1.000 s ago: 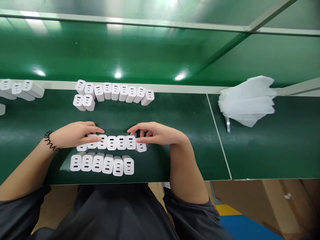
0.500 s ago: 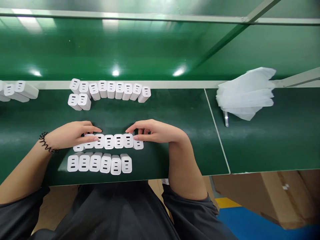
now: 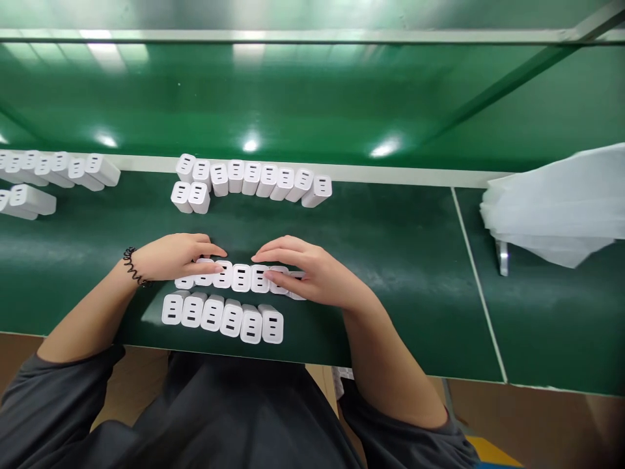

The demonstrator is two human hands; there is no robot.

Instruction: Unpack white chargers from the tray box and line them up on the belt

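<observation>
My left hand (image 3: 172,256) and right hand (image 3: 312,268) arch over the middle row of white, rounded plastic blocks with dark slots (image 3: 241,278); whether my fingers grip, I cannot tell. The near row (image 3: 211,314) already stands side by side; the far row (image 3: 252,174) is untouched.

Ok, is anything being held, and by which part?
I can't tell: left hand and right hand partly cover one row of white blocks, hiding any grip.

- Middle row of blocks (image 3: 241,278): on bench (image 3: 400,280).
- Left hand (image 3: 170,257) over its 9 o'clock end; right hand (image 3: 319,273) over its 3 o'clock end.
- From it: near row (image 3: 231,319), 6 o'clock; far cluster (image 3: 251,180), 12; side group (image 3: 59,164), 10.
- Sheets (image 3: 556,202): between 2 and 3, past seam (image 3: 481,286).
</observation>
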